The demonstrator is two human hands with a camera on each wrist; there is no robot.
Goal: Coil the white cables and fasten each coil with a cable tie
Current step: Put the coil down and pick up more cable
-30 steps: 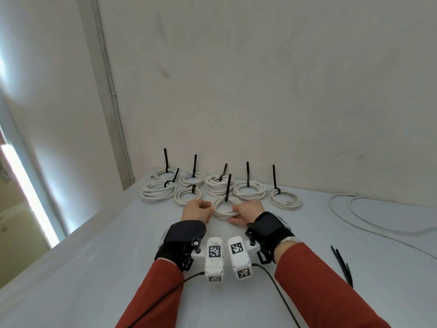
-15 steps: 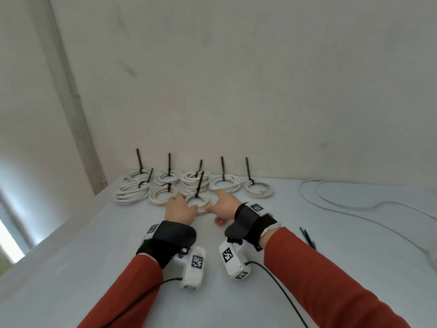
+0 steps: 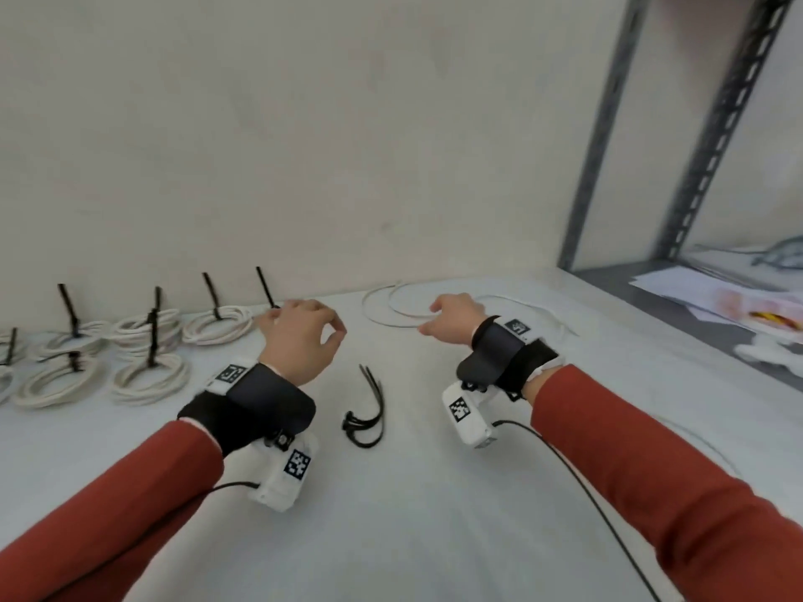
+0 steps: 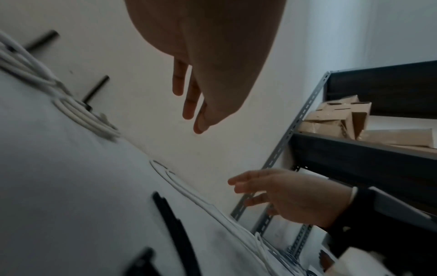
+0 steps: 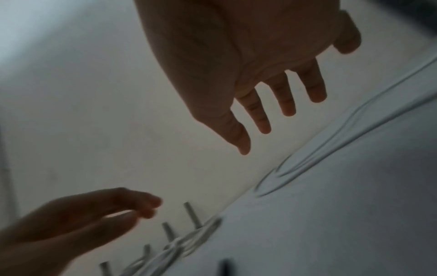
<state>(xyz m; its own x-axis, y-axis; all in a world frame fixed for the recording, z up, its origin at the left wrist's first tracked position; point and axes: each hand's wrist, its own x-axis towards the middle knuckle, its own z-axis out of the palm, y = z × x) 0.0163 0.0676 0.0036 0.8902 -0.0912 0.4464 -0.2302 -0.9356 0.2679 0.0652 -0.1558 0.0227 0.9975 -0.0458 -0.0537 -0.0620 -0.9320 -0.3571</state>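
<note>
Coils (image 3: 147, 378) were laid out at the table's (image 3: 434, 514) far left along the wall (image 3: 347, 123), in two rows, each cinched with a black tie whose tail stuck up. One coil sat stacked on another in the back row. Left hand (image 3: 300, 341) was held above the table just right of the coils, loosely curled, thumb and forefinger close together, nothing gripped. Spare ties (image 3: 369, 410) lay bundled on the table between the two wrists, untouched. Right hand (image 3: 454, 325) was held over the far side, fingers relaxed and spread, nothing gripped. Uncoiled cable (image 3: 382, 321) was strung in loose loops on the table under and beyond that hand; contact could not be confirmed. Rack (image 3: 599, 136) stood at right: papers (image 3: 678, 288) were piled on its lower shelf, and cardboard boxes (image 4: 340, 119) were seen on the shelf above in the left wrist view.
</note>
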